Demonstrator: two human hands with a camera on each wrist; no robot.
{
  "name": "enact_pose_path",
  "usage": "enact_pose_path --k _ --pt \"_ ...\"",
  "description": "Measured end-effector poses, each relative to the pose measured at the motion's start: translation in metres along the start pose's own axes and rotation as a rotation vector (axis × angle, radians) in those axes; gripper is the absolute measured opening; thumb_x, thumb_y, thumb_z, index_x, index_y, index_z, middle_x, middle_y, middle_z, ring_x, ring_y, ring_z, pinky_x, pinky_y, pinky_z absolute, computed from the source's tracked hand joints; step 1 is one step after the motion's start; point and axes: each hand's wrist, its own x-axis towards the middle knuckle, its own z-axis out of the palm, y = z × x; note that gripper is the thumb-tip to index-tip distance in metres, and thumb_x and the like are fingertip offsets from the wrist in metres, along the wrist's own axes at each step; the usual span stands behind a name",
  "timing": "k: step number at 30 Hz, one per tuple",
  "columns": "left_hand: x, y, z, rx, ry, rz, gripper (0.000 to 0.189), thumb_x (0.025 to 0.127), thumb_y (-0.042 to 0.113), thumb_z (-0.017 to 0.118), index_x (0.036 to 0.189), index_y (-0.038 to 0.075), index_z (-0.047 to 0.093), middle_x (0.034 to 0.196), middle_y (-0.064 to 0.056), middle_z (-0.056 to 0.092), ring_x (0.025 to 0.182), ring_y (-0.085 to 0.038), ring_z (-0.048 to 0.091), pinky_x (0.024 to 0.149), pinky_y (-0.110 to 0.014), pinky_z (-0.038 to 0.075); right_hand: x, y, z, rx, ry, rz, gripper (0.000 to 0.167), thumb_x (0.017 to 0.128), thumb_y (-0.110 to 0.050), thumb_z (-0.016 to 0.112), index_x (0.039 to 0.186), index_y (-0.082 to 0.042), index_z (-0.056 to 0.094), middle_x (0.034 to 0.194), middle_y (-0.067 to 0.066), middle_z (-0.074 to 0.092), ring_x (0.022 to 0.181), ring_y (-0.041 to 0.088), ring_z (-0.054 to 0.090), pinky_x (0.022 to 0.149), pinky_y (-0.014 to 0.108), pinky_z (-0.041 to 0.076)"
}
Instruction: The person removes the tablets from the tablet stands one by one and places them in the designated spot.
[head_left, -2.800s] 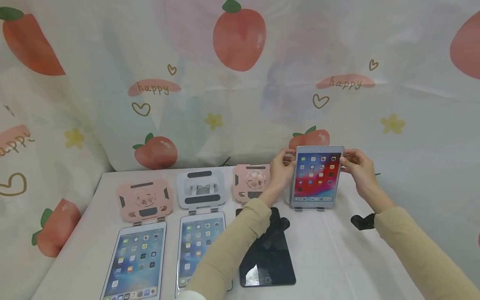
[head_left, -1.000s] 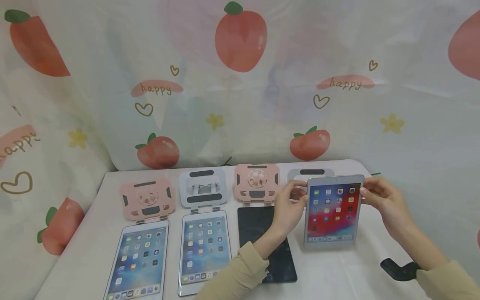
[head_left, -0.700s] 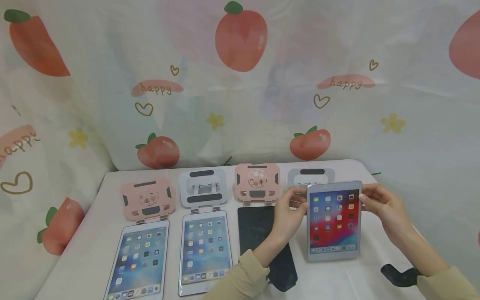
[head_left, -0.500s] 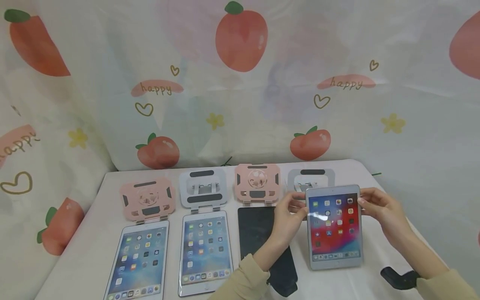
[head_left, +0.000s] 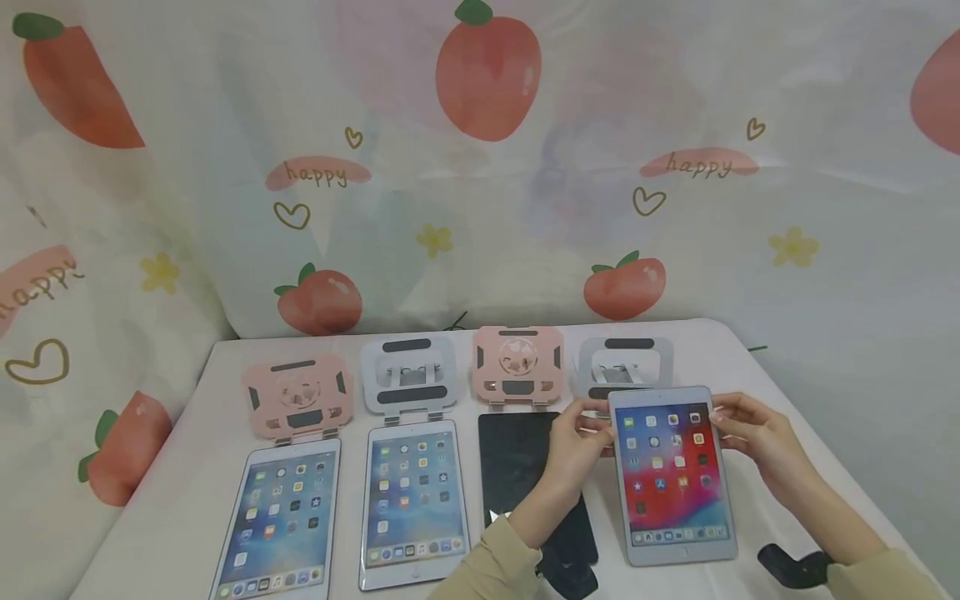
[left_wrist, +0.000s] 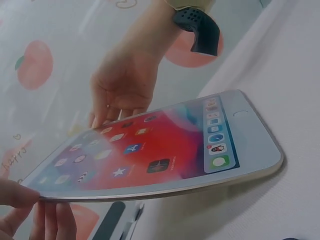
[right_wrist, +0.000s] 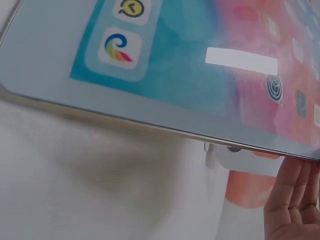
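Observation:
A white tablet [head_left: 675, 475] with a lit red-and-blue screen leans back at a slant, its lower edge at the tabletop. My left hand [head_left: 573, 454] pinches its upper left edge; thumb [left_wrist: 17, 195] above and fingers [left_wrist: 52, 220] beneath show in the left wrist view. At the upper right edge my right hand [head_left: 768, 442] holds it, with fingers [right_wrist: 290, 185] under the edge in the right wrist view. Just behind the tablet lies a grey folding tablet stand [head_left: 663, 360], partly hidden by it. Left of my left hand is a dark-screened tablet [head_left: 513, 450], partly covered by my forearm.
Three more stands line the back of the white table [head_left: 176, 467]: a pink stand [head_left: 258, 392], a pale blue stand [head_left: 372, 375] and another pink stand [head_left: 483, 367]. Two lit tablets lie in front, a left one [head_left: 281, 517] and a middle one [head_left: 412, 500]. A printed cloth [head_left: 495, 200] hangs behind.
The white tablet has come off the right-hand stand and moved toward me and downward, both hands still on it. It now leans further back. The stand behind it has come into view.

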Motion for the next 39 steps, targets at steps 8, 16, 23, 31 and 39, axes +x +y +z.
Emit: enact_pose_path --k 8,16,23,31,39 --pt "0.006 -0.014 0.001 -0.023 0.021 -0.057 0.03 0.077 -0.013 0.063 0.1 0.006 0.066 0.073 -0.006 0.06 0.056 -0.006 0.058 0.06 -0.029 0.059 0.002 0.01 0.003 -0.036 -0.013 0.02 0.017 0.098 -0.015 0.052 0.104 -0.026 0.064 0.079 -0.012 0.062 0.077 0.002 0.061 0.067 0.018 0.052" --pt "0.005 -0.015 0.0 -0.015 0.049 -0.078 0.028 0.078 -0.011 0.063 0.101 0.004 0.067 0.074 -0.006 0.061 0.057 -0.007 0.057 0.061 -0.031 0.059 0.005 0.019 0.005 -0.042 -0.056 0.122 0.018 0.099 -0.023 0.051 0.104 -0.037 0.061 0.083 -0.021 0.061 0.083 -0.005 0.056 0.07 0.019 0.052" --pt "0.009 -0.017 0.0 0.033 0.061 -0.122 0.027 0.078 -0.005 0.064 0.103 0.007 0.068 0.075 -0.002 0.059 0.059 -0.009 0.058 0.062 -0.027 0.058 0.009 0.02 0.005 -0.121 -0.093 0.202 0.016 0.099 -0.031 0.051 0.112 -0.029 0.06 0.086 -0.026 0.056 0.083 -0.005 0.055 0.073 0.019 0.053" --pt "0.012 -0.019 -0.002 0.125 0.011 -0.179 0.036 0.078 -0.002 0.06 0.112 0.006 0.065 0.083 -0.002 0.061 0.066 -0.013 0.061 0.069 -0.031 0.058 0.015 0.021 0.005 -0.21 -0.135 0.301 0.058 0.1 -0.034 0.046 0.137 0.009 0.034 0.109 -0.01 0.055 0.086 0.001 0.055 0.075 0.02 0.054" --pt "0.011 -0.021 -0.004 0.239 -0.021 -0.16 0.045 0.076 -0.003 0.055 0.119 0.003 0.062 0.083 0.001 0.06 0.064 -0.008 0.056 0.061 -0.021 0.048 0.02 0.024 0.009 -0.211 -0.162 0.387 0.059 0.1 -0.032 0.043 0.14 0.01 0.028 0.141 0.035 0.031 0.09 0.006 0.055 0.075 0.02 0.053"
